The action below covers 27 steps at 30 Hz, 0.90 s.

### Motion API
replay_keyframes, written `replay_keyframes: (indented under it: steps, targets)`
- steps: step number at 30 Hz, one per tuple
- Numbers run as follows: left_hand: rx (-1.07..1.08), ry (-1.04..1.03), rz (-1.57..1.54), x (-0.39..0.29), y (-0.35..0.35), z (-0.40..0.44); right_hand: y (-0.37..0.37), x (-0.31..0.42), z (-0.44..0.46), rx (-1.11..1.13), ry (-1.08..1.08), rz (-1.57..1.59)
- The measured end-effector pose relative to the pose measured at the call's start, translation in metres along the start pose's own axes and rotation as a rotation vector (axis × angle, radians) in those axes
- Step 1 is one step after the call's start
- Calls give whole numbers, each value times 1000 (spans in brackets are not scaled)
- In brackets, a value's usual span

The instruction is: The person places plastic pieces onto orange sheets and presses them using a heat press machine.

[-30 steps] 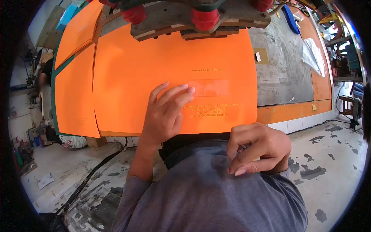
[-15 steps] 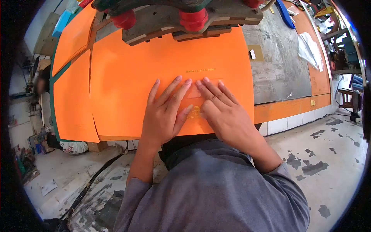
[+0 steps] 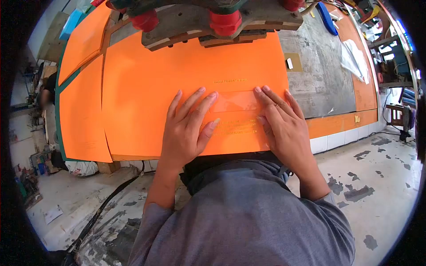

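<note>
Wooden table edge (image 3: 364, 119): one, centre right of the frame.
My hands: two; left hand (image 3: 183, 133) and right hand (image 3: 289, 135) spread wide, palms down, gripping nothing.
Clear panel (image 3: 235, 102): one, mid-frame, between my fingertips; I'd press lightly and evenly at both ends, keeping it flat and square.
Large orange sheet (image 3: 146, 84): one, beneath; smaller sheets (image 3: 82, 111) at left overlap, uncountable.
Red fittings (image 3: 225, 23): three, top.

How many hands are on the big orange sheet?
2: the left hand at the left end of the clear strip, the right hand at its right end. None seems hidden.
</note>
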<state>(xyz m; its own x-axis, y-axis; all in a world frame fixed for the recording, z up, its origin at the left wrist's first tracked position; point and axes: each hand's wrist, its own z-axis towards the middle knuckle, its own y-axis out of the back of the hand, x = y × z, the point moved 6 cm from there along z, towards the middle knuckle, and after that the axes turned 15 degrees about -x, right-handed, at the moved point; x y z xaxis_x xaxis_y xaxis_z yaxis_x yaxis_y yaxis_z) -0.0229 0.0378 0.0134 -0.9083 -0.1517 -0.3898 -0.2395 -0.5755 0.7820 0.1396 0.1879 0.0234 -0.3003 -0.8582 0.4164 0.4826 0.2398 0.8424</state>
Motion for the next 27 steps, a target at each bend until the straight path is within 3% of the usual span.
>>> replay_keyframes:
  steps: [8,10,13,16,18,22,25,27]
  targets:
    - [-95,10,-24,1,7,-2,13,-8,2,-40,-6,184]
    - [-120,-22,-60,1,8,-3,23,-24,-1,68,-70,400]
    - [-164,10,-132,5,9,-7,52,-65,-12,-109,-363,647]
    - [-210,-26,-145,3,14,-8,78,-87,-18,-251,-501,698]
    - [-222,-28,-150,4,15,-11,89,-85,-22,-115,-505,794]
    - [-216,-23,-195,5,17,-14,93,-53,-26,367,-130,932]
    - [-203,-46,-223,4,16,-14,103,-58,-21,236,-82,841]
    - [-181,-54,-229,3,18,-13,112,-81,-23,-116,-416,722]
